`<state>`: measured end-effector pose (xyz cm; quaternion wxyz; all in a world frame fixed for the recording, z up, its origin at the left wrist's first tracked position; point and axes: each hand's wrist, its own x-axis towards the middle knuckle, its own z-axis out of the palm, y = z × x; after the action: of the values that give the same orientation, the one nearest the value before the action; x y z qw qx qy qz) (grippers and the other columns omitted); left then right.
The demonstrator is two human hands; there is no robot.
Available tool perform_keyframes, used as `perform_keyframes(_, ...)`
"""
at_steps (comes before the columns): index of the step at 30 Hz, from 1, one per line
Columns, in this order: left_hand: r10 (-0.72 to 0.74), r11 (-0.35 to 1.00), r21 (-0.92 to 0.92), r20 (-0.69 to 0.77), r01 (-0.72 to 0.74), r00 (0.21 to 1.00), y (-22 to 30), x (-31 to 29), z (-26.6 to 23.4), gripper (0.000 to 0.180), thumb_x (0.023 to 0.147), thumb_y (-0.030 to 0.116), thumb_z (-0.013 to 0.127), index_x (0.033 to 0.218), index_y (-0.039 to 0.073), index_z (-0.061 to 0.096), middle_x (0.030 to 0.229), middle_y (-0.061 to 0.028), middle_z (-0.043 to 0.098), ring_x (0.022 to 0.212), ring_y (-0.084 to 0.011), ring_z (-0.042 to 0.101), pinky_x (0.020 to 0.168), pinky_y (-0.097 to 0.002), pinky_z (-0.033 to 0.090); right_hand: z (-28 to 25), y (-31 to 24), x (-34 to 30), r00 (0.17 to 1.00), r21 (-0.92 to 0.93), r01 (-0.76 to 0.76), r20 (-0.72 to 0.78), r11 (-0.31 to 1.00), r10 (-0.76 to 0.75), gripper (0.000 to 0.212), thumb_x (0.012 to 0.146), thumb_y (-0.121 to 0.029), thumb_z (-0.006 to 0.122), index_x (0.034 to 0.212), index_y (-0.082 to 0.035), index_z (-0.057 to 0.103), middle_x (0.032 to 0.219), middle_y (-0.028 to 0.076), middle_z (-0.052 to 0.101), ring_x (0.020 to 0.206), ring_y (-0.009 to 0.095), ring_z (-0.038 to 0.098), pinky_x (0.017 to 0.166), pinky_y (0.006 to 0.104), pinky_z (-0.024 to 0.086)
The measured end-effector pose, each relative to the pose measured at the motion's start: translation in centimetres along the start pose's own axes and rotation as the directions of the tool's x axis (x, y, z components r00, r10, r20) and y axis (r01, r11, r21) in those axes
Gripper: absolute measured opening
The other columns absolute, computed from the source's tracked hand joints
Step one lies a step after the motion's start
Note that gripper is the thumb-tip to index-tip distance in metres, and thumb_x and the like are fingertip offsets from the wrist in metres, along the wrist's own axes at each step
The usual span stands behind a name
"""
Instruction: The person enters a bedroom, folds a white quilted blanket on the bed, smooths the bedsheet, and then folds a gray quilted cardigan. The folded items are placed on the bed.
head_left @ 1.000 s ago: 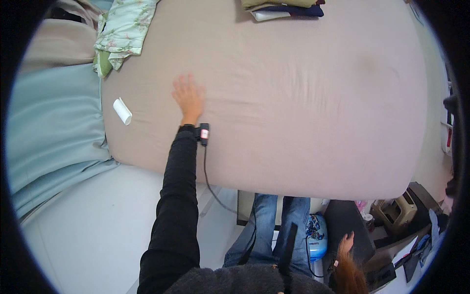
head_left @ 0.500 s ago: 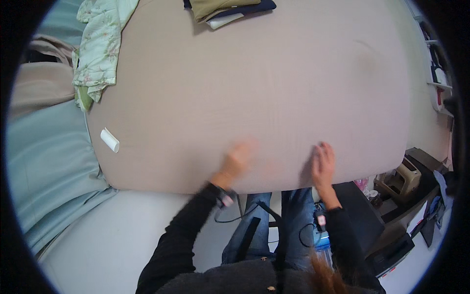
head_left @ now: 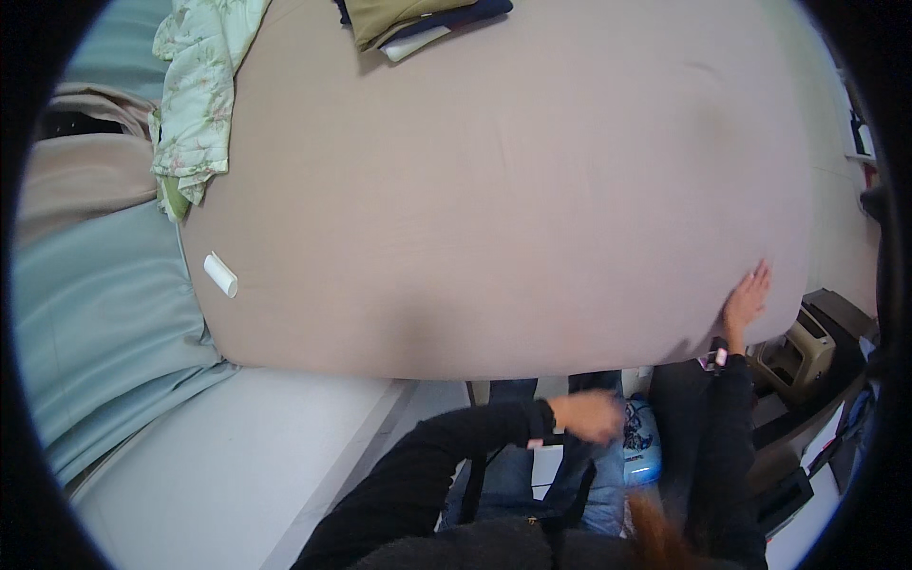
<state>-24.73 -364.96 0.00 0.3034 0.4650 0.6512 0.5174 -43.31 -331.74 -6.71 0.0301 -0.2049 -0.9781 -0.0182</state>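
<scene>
My right hand rests on the beige-pink sheet near the right front corner of the bed, its fingers stretched out and holding nothing that I can see. Off the bed, my left hand hangs in front of my legs, just beyond the sheet's front edge. Motion smears its fingers, so their pose is unclear. A small white roll lies on the sheet toward the left front corner.
Folded clothes, khaki and navy, lie at the back. A pale green floral cloth drapes over the left side, beside a blue-green curtain. Right of the bed stands a brown plastic frame-like object; a light blue item sits below the front edge.
My right hand has slid right along the front of the sheet to the corner. My left hand has come off the sheet, moving right and back toward my body.
</scene>
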Motion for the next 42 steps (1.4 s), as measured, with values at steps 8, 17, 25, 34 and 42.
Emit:
perform_keyframes(8,-0.114,0.535,-0.009,-0.992,0.845,0.062,-7.0,-19.2,-19.3,0.047,0.096,0.022,0.051,0.134,-0.005,0.047,0.141,-0.0249,0.043,0.133,-0.0382,0.038,0.111,-0.0456,0.029,1.1,9.2,2.6,0.994,-0.059,0.024,0.109,0.998,-0.018,0.053,0.102,-0.036,0.026,0.153,-0.027,0.017,0.159,0.006,0.018,0.144,0.036,0.018,0.108,0.0642,0.018)
perform_keyframes(17,-0.133,0.125,0.408,-0.897,0.904,0.423,-10.5,0.6,-19.1,0.051,0.095,0.032,0.046,0.141,0.012,0.042,0.145,-0.0151,0.039,0.135,-0.0325,0.031,0.109,-0.0610,0.015,2.5,18.5,3.5,0.990,0.046,0.142,0.017,0.989,-0.143,0.052,0.102,-0.031,0.030,0.152,-0.023,0.022,0.157,0.010,0.023,0.142,0.040,0.020,0.114,0.0532,0.018)
perform_keyframes(25,0.158,0.966,-0.121,-0.422,-0.228,0.893,-1.0,18.0,0.4,0.034,0.083,0.016,0.063,0.115,0.005,0.062,0.119,-0.0185,0.060,0.120,-0.0336,0.052,0.102,-0.0431,0.043,-8.0,15.8,5.3,0.973,-0.299,0.157,0.208,0.941,-0.097,0.055,0.088,-0.022,0.056,0.142,-0.016,0.043,0.150,0.014,0.036,0.136,0.042,0.029,0.111,0.0562,0.022)
perform_keyframes(34,-0.180,-0.149,-0.425,-0.876,0.893,-0.448,-10.8,-17.3,-29.8,0.072,0.095,0.053,0.041,0.150,0.010,0.025,0.154,-0.0230,0.022,0.141,-0.0470,0.017,0.110,-0.0629,0.016,-5.8,-22.9,-12.5,0.527,0.716,0.641,-0.150,0.275,-0.836,0.045,0.086,-0.010,0.052,0.131,0.000,0.051,0.138,0.019,0.048,0.133,0.032,0.041,0.110,0.0525,0.029)
perform_keyframes(42,-0.051,-0.011,0.255,-0.966,0.967,0.255,-19.1,7.1,-35.0,0.060,0.094,0.041,0.046,0.148,0.019,0.033,0.150,-0.0175,0.032,0.139,-0.0441,0.020,0.107,-0.0671,0.010,-1.9,-10.6,2.9,0.754,0.269,0.653,-0.139,0.708,-0.642,0.045,0.092,-0.023,0.049,0.135,-0.008,0.049,0.139,0.015,0.049,0.131,0.031,0.042,0.109,0.0476,0.030)
